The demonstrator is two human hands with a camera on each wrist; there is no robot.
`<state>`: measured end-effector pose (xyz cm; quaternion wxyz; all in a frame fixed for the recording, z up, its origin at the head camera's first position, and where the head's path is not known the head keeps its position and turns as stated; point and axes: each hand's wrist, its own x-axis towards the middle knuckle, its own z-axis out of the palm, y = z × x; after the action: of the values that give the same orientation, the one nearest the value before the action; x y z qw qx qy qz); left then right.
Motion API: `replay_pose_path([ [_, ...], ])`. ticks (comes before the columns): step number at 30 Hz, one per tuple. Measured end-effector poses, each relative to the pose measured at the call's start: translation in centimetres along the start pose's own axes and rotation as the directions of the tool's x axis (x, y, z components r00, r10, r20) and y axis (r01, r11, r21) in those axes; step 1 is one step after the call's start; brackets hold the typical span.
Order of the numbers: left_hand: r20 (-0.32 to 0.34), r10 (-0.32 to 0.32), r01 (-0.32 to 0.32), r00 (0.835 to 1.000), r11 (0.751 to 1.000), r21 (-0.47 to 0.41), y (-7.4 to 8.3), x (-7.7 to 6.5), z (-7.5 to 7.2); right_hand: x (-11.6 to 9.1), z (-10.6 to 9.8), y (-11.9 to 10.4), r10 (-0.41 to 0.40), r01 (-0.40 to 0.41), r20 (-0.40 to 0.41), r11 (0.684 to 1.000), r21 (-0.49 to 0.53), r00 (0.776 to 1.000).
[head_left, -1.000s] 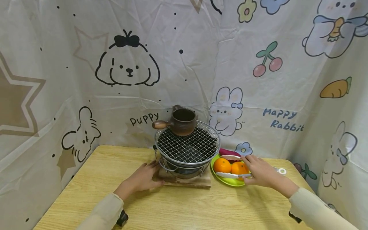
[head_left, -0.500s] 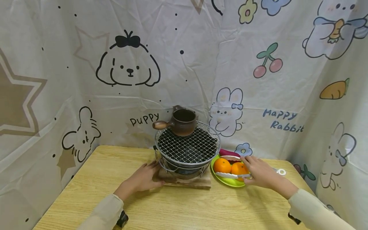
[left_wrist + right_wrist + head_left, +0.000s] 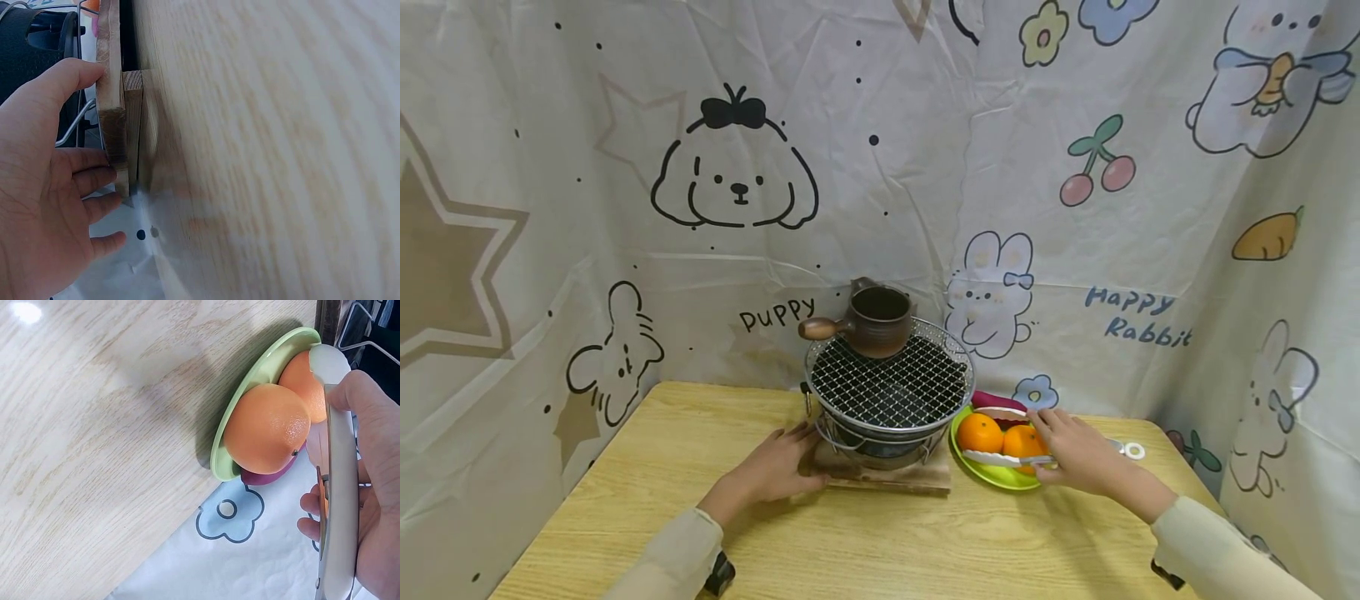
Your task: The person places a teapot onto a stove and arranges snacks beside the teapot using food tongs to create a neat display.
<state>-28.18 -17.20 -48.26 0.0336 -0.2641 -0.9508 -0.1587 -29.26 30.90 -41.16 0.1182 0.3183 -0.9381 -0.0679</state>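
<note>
My left hand rests at the left end of a wooden board under a round tabletop grill. In the left wrist view its thumb touches the board's upper face, with loosely bent fingers along the edge. My right hand holds a pair of tongs, thumb on one arm and fingers on the other. The tongs are spread, their pale tips on either side of two oranges on a green plate. A purple-red elongated thing, its kind unclear, lies behind the oranges.
A brown side-handled clay pot stands on the back of the wire grill mesh. The light wooden table ends against a printed cloth at the back and sides. The tongs' white ring sticks out right.
Both hands, the tongs, the oranges and the grill keep their places. Only the head view has shifted very slightly.
</note>
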Motion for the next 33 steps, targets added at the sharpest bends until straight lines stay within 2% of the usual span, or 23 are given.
replay_pose_path([
  [16,-0.018,0.01,-0.01,1.0,1.0,-0.007,-0.12,-0.1,0.22,0.1,0.25,-0.07,-0.014,0.014,-0.027,1.0,-0.014,1.0],
  [26,0.006,-0.003,0.003,1.0,1.0,-0.018,-0.16,-0.04,0.52,0.05,0.36,-0.16,-0.019,0.018,-0.026,1.0,-0.011,0.999],
  [33,0.007,-0.01,0.01,1.0,1.0,-0.012,-0.16,0.06,0.28,0.26,-0.22,0.24,0.012,-0.011,-0.029,1.0,0.021,1.0],
])
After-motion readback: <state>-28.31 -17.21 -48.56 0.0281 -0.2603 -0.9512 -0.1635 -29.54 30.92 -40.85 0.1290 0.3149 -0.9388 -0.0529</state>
